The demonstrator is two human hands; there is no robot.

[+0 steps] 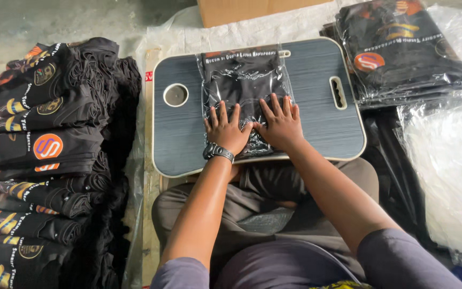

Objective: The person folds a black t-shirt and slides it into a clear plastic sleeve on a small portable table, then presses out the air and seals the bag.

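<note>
On the dark lap tray (316, 128) across my knees lies a folded black shirt sealed in a clear plastic bag (244, 80), glossy and wrinkled, with pale lettering along its top edge. My left hand (225, 131) (a black watch (218, 151) at the wrist) and my right hand (280, 124) press flat on the bag's near half, fingers spread, thumbs almost touching. I see bare tray on both sides: a round cup hole (176, 94) to the left, a slot handle (337, 92) to the right. Folded unbagged shirts (49, 144) crowd the left edge; bagged stacks (402, 48) sit beyond the right.
</note>
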